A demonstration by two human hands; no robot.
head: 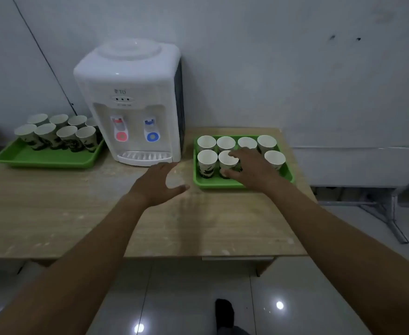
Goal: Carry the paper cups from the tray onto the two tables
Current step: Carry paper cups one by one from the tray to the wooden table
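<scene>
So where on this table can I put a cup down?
Free: the wide bare wood of the table in front of the left tray and water dispenser, to the near edge. Narrow gap: between dispenser and right tray, by the left hand. Crowded: both trays, rows of cups; the right hand grips one cup.

The white plastic tabletop water dispenser (pixel 135 97) bears a small grey logo on its front, above three indicator dots, reading roughly "TD". The tiny line of print beneath the dots is too small to read. The white paper cups (pixel 207 160) carry dark green print without legible words.
</scene>
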